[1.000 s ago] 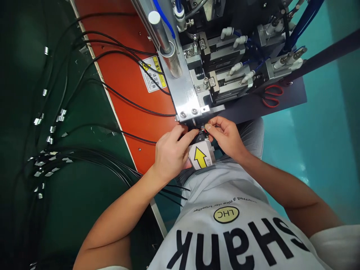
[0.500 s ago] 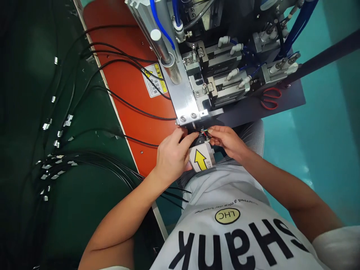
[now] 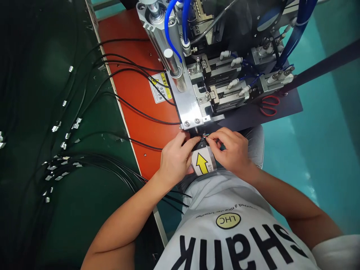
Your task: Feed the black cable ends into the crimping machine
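Note:
My left hand (image 3: 176, 154) is closed, its thumb and forefinger pressed together at the front edge of the machine. A black cable (image 3: 146, 144) runs in under this hand; its gripped part is hidden. Just beyond the thumb tip, thin coloured wires (image 3: 205, 135) show, red and green among them. My right hand (image 3: 232, 150) pinches the wires' outer end between thumb and forefinger, other fingers curled. Below the fingertips is a small block with a white label and yellow arrow (image 3: 201, 163). Above them stands the machine's metal plate (image 3: 189, 108).
Air cylinders (image 3: 225, 97) with blue hoses (image 3: 185, 22) fill the back of the machine. Red-handled scissors (image 3: 270, 105) lie at the right. Several black cables with silver ends (image 3: 53, 167) spread over the dark green table (image 3: 92, 210). An orange base plate (image 3: 132, 108) lies between.
My right hand has turned and come in over the label's right side, fingers more curled, still at the wires. The left hand keeps its place. The view has shifted slightly.

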{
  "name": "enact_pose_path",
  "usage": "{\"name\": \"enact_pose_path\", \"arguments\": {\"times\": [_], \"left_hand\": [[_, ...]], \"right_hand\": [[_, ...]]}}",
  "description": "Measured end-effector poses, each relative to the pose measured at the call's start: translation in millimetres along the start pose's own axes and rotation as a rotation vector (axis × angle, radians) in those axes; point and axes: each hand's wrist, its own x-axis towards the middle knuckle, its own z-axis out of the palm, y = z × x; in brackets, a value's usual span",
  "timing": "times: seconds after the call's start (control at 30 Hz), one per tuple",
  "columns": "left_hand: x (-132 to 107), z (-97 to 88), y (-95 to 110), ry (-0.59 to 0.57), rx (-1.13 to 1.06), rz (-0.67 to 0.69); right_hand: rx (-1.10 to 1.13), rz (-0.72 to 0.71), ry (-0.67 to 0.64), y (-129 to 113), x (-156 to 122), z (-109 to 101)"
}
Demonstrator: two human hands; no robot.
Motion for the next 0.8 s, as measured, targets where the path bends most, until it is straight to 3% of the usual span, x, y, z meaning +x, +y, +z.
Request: {"name": "enact_pose_path", "arguments": {"times": [0.1,0.2,0.37,0.47,0.63,0.8], "left_hand": [[-0.6,0.1,0.1,-0.002,-0.003,-0.011],[-1.0,-0.2,0.5,-0.003,-0.002,-0.016],[0.1,-1.1,1.3,-0.002,-0.024,-0.016],[1.3,-1.5,2.3,-0.005,-0.032,-0.019],[2.3,-3.0,5.1,-0.002,-0.019,-0.055],[2.2,-3.7,5.4,-0.009,-0.015,-0.057]], "right_hand": [[-0.04,-0.066,-0.047,0.9,4.9,-3.8],[0.086,-0.01,-0.083,4.8,9.7,-1.8],[0.766,0.42,-0.229,20.4,9.9,10.3],[0.9,0.562,-0.256,26.3,10.4,14.9],[0.763,0.476,-0.144,16.4,16.5,18.5],[0.512,0.228,0.039,4.0,15.0,16.9]]}}
